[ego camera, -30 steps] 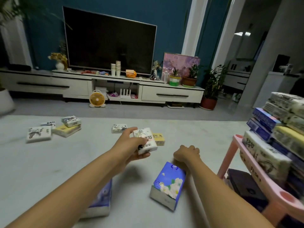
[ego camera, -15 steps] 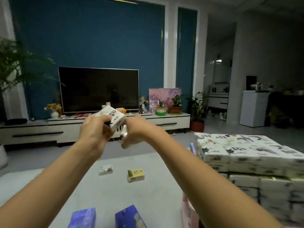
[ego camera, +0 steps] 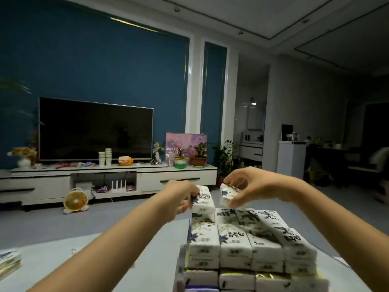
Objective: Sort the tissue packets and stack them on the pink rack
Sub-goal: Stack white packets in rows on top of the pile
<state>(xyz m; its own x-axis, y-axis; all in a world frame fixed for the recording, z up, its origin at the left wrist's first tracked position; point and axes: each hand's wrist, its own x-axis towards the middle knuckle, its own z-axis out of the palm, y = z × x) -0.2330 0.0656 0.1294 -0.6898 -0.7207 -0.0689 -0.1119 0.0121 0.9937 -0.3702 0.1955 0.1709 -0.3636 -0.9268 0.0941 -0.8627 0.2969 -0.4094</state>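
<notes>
A tall stack of white tissue packets (ego camera: 242, 241) with dark ink prints fills the lower middle and right; yellow and blue packets show at its lower layers. The pink rack under it is hidden. My left hand (ego camera: 181, 197) grips a white printed packet (ego camera: 203, 202) just above the stack's far left corner. My right hand (ego camera: 246, 187) pinches a second white packet (ego camera: 226, 196) a little to the right, above the stack's far edge. The two packets are close but apart.
A pale carpet (ego camera: 147, 260) covers the floor, with loose packets (ego camera: 9, 262) at the left edge. Beyond stand a small fan (ego camera: 75, 200), a white TV cabinet (ego camera: 109, 182) with a television (ego camera: 94, 129), potted plants and a white cabinet (ego camera: 291, 159) at the right.
My view has swung right and down onto the stack. Both hands have moved from chest height in front of the television to the stack's top, and each now holds its own packet.
</notes>
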